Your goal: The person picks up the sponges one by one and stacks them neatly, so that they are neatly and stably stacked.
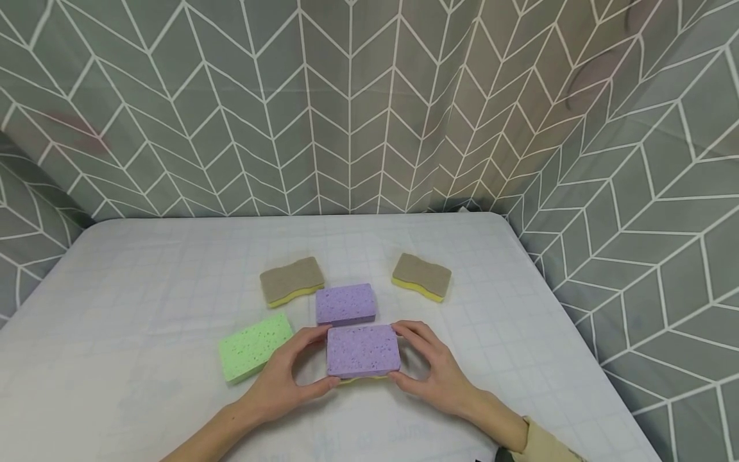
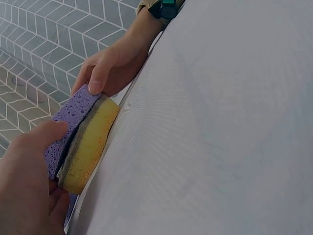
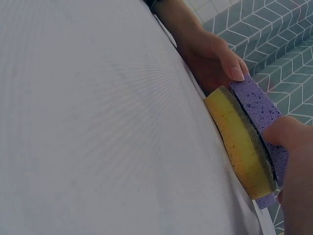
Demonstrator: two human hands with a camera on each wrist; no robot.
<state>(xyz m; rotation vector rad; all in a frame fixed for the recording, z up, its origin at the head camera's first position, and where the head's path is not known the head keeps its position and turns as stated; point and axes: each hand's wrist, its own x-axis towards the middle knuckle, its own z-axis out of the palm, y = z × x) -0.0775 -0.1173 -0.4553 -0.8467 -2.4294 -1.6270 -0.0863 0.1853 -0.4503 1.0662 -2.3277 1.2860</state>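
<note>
grips a purple sponge [image 1: 364, 351] by its two ends, between thumb and fingers of both left hand [image 1: 281, 375] and right hand [image 1: 447, 378], directly above a gray-topped yellow sponge [image 2: 90, 156] on the white table [image 1: 144, 269]. calls for even pressure from both sides, edges squared, clear of the second purple sponge [image 1: 345, 303] just beyond. cannot tell if pressed flush, with a dark line showing in between.

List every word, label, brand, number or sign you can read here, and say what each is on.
None can be read.
White table cover: faint marks, too pale and blurred to read.
Dark wristband: too small and blurred to read.
Held purple sponge: no lettering visible.
</note>
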